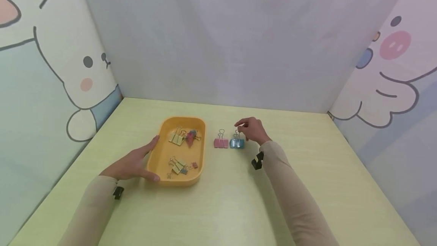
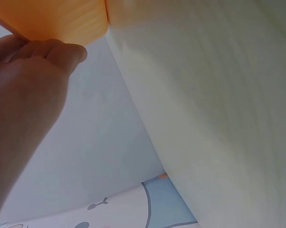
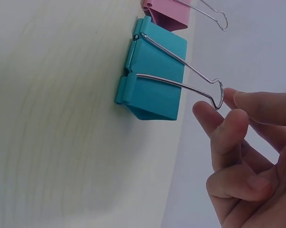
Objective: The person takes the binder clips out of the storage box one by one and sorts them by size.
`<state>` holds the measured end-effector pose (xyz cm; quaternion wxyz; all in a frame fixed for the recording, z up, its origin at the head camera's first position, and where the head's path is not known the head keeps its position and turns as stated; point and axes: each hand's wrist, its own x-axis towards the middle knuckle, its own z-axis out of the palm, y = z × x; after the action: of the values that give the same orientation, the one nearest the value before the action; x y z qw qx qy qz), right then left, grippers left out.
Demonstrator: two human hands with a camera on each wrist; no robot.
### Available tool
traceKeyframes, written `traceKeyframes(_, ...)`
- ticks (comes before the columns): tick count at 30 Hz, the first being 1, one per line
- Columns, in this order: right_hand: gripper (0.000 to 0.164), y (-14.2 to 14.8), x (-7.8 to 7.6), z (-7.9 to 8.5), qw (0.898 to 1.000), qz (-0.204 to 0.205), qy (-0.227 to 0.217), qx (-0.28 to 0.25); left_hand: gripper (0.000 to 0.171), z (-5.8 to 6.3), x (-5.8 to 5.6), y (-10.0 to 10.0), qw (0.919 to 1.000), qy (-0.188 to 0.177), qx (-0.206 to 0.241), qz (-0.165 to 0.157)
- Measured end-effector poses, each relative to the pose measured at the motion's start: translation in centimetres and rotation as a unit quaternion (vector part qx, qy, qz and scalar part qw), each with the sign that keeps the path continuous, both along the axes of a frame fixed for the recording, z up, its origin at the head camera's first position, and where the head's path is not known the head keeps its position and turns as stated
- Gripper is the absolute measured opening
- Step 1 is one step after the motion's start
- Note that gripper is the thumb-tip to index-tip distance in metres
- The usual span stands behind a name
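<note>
A yellow tray [image 1: 201, 155] stands on the table, holding several binder clips in pale yellow, pink and blue. Against its left side lies my left hand [image 1: 134, 162], fingers spread along the wall and thumb by the near corner. The left wrist view shows those fingers touching the orange-looking tray wall [image 2: 81, 23]. To the right of the tray, a pink binder clip [image 1: 220, 143] and a teal binder clip [image 1: 237, 143] stand side by side, wire handles up. My right hand [image 3: 252, 147] has loosely bent fingers, with fingertips [image 3: 205, 114] right at the teal clip's wire loop.
Inside the tray, a large pale yellow clip [image 1: 176, 139] lies near a pink clip [image 1: 190, 139]; smaller clips are closer to me. A grey curtain-like wall [image 1: 232, 48] rises behind the table [image 1: 290, 132], with cartoon-printed panels on both sides.
</note>
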<state>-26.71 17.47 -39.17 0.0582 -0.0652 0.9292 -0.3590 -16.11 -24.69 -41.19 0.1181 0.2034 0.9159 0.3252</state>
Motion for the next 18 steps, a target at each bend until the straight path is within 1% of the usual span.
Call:
traceKeyframes(8, 0.026, -0.8, -0.6, 1.0, 0.999, 0.017, 0.024, 0.016, 0.134, 0.1, -0.1, 0.1, 1.0000, -0.001, 0.001, -0.002)
traceKeyframes(11, 0.026, -1.6, -0.7, 1.7, 0.999, 0.026, 0.031, 0.022, 0.134, 0.2, 0.0, 0.1, 1.0000, -0.002, 0.003, -0.003)
traceKeyframes(18, 0.025, -4.0, -0.7, 3.2, 0.997, 0.045, 0.052, 0.019, 0.134, 0.2, 0.0, 0.1, 1.0000, -0.005, 0.005, 0.000)
